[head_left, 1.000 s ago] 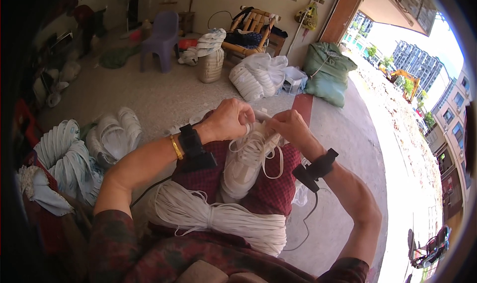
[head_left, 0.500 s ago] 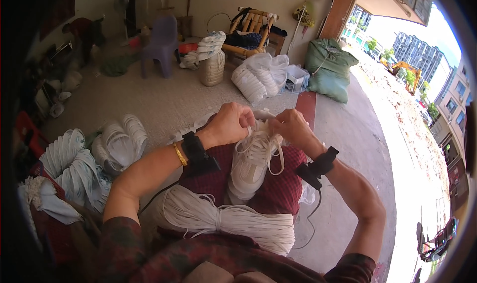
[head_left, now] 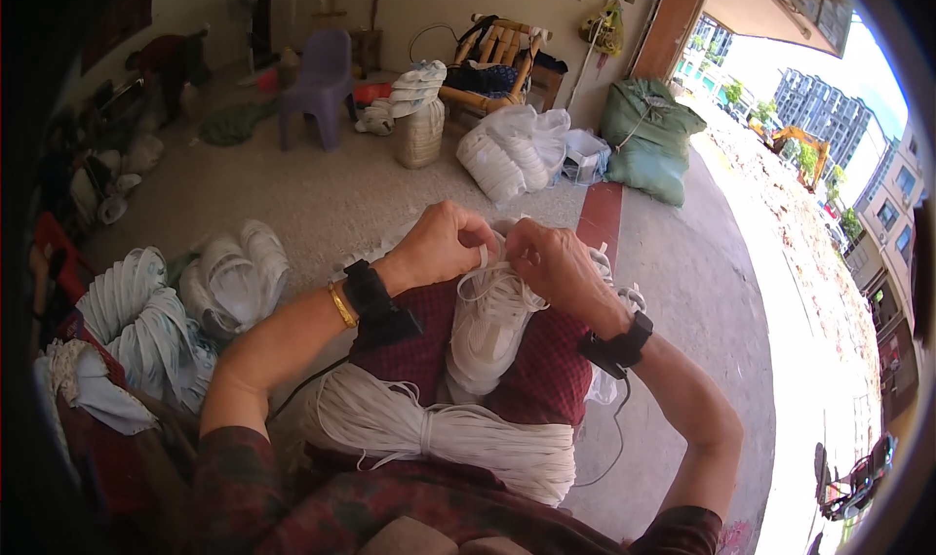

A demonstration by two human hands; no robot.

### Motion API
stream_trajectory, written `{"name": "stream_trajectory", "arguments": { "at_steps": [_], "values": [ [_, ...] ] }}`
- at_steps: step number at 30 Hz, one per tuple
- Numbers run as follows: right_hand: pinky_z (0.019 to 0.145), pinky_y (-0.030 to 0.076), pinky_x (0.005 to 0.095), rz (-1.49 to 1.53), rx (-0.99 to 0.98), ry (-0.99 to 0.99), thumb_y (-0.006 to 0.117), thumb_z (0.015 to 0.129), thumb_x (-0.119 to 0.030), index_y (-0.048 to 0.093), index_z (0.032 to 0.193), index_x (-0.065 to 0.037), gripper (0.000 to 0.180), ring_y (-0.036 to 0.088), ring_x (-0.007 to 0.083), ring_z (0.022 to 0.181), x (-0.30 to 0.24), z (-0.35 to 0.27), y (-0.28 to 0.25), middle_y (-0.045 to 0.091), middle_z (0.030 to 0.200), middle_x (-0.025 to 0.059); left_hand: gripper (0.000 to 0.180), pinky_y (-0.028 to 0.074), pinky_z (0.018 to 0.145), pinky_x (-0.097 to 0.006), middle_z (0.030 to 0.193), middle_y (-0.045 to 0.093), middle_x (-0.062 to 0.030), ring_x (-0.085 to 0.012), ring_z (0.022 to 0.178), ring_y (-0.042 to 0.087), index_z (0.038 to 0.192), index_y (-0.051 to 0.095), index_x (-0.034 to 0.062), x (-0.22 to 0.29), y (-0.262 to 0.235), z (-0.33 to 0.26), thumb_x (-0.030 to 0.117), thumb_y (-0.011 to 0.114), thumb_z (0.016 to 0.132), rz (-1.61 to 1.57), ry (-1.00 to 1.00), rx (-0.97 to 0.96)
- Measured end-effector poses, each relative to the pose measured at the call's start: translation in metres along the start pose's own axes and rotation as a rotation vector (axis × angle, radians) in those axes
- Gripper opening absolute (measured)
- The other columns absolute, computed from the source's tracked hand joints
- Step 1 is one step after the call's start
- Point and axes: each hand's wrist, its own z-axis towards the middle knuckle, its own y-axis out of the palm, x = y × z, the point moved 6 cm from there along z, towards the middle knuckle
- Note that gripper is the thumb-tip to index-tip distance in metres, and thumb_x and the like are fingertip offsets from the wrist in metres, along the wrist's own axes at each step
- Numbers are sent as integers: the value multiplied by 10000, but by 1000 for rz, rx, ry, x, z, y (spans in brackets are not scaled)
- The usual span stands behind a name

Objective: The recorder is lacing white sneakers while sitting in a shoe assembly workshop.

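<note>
A white sneaker (head_left: 485, 336) lies between my thighs, its toe toward me. White laces (head_left: 492, 287) cross its front, with a loop near the top. At the shoe's upper end my left hand (head_left: 447, 246) is closed in a pinch on a lace. My right hand (head_left: 556, 267) sits close beside it, fingers curled at the laces; its fingertips are partly hidden, and a strand shows at them. Across my lap rests a tied bundle of white shoelaces (head_left: 458, 438), touched by neither hand.
To my left are stacked pale shoe parts (head_left: 146, 311) and more white ones (head_left: 234, 277). Ahead stand a purple chair (head_left: 319, 87), a bamboo chair (head_left: 497, 62), a bag of white shoe parts (head_left: 512, 150) and a green sack (head_left: 648, 140). A cable (head_left: 619, 438) hangs by my right knee.
My right hand has moved left, nearer to my left hand, and turned over the laces. The lace loop on the shoe's right side no longer hangs in view. My left hand stays nearly in place.
</note>
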Motion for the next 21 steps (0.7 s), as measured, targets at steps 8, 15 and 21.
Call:
{"name": "stream_trajectory", "arguments": {
  "at_steps": [8, 15, 21],
  "values": [
    [678, 540, 443, 11, -16, -8, 672, 761, -47, 639, 947, -80, 191, 702, 361, 796, -4, 3, 4, 703, 811, 140, 130, 506, 609, -349, 696, 638, -106, -222, 654, 645, 813, 602, -5, 32, 23, -15, -92, 658, 735, 294, 368, 257],
    [636, 538, 385, 145, 20, 14, 662, 741, -22, 666, 893, -55, 156, 702, 292, 692, 8, 2, 0, 687, 738, 118, 107, 533, 631, -302, 780, 695, -78, -132, 681, 672, 838, 619, 8, 6, 12, -25, -24, 715, 803, 74, 154, 343],
    [628, 535, 367, 224, 14, 2, 695, 743, -46, 672, 890, -51, 149, 691, 255, 663, 7, 5, 2, 687, 732, 104, 151, 541, 661, -283, 840, 734, -88, -155, 711, 700, 927, 670, 17, 16, 18, -32, -30, 706, 788, 182, 318, 360]
  ]
}}
